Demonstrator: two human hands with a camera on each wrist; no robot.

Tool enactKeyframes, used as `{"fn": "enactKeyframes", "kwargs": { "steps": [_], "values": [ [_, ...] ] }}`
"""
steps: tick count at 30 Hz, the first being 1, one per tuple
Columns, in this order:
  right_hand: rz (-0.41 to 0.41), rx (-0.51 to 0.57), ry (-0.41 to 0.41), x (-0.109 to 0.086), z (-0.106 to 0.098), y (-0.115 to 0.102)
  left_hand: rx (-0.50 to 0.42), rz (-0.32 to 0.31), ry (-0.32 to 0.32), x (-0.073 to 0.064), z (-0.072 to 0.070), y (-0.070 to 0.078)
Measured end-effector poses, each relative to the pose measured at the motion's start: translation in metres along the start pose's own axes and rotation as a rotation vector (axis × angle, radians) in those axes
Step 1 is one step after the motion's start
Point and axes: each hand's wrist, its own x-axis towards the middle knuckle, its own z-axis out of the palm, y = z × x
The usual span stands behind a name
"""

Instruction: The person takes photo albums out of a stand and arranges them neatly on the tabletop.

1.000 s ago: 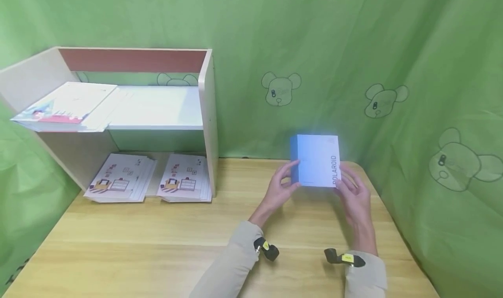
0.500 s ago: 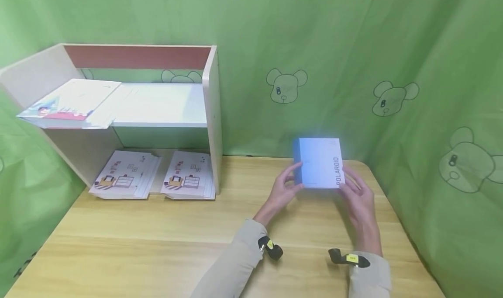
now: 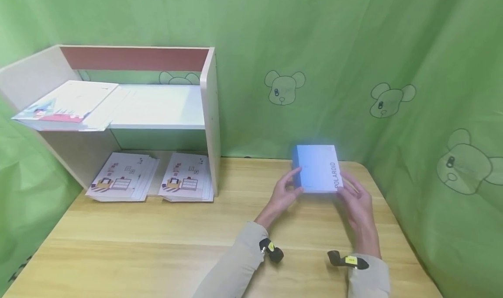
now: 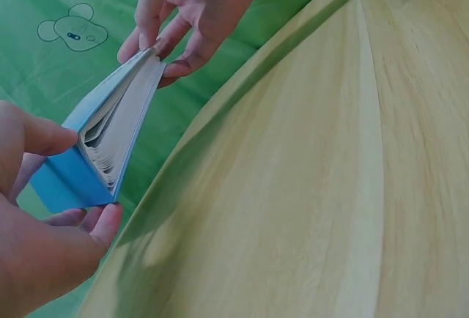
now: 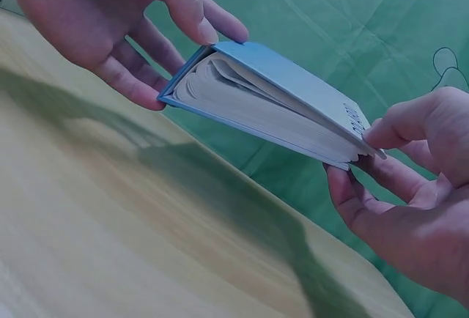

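Both hands hold up a small, thick photo album (image 3: 317, 169) with a blue-to-white cover and the word POLAROID along its right side. My left hand (image 3: 284, 194) grips the blue spine corner, thumb and fingers on opposite covers. At the other side, my right hand (image 3: 356, 204) pinches the covers near the open edge. From the right wrist view, the album (image 5: 271, 105) hangs above the table, closed, with its page edges showing between the covers. The left wrist view shows the blue spine (image 4: 69, 179) resting in the left fingers.
A two-tier shelf (image 3: 210, 123) stands at the left on the wooden table (image 3: 157, 232). Its upper board carries a stack of booklets (image 3: 74, 101); two more stacks, one on the left (image 3: 118, 180) and one on the right (image 3: 184, 180), lie below. Green curtain (image 3: 251, 31) surrounds the back and sides.
The album has sunk a little lower and its cover now looks more tilted back. Both hands keep their hold on it. The head view has shifted slightly.
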Motion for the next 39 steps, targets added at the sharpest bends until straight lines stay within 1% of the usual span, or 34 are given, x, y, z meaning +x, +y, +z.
{"fn": "enactKeyframes", "kwargs": {
  "steps": [4, 11, 15, 19, 24, 27, 29, 35, 39],
  "values": [
    [0.026, -0.003, -0.009, 0.001, -0.001, 0.002, 0.031, -0.016, 0.003, 0.0, 0.0, -0.001],
    [0.01, -0.04, -0.036, 0.003, -0.001, 0.007, 0.022, -0.012, 0.011, 0.001, -0.001, -0.007],
    [0.032, -0.073, -0.034, 0.004, -0.001, 0.011, 0.031, -0.006, 0.015, 0.002, -0.001, -0.012],
    [0.041, -0.085, -0.026, 0.005, -0.001, 0.013, 0.033, -0.025, 0.021, 0.002, 0.0, -0.016],
    [0.034, -0.075, -0.019, 0.007, -0.002, 0.014, 0.041, -0.033, 0.024, 0.001, 0.001, -0.016],
    [0.032, -0.049, -0.019, 0.008, -0.003, 0.014, 0.065, -0.036, 0.023, 0.001, 0.001, -0.017],
    [0.037, -0.025, -0.022, 0.008, -0.003, 0.014, 0.082, -0.042, 0.021, 0.002, 0.001, -0.018],
    [0.058, 0.018, -0.024, 0.009, -0.003, 0.015, 0.11, -0.032, 0.018, 0.002, 0.001, -0.02],
    [0.073, 0.036, -0.019, 0.009, -0.003, 0.015, 0.129, -0.045, 0.017, 0.002, 0.003, -0.019]
  ]
}}
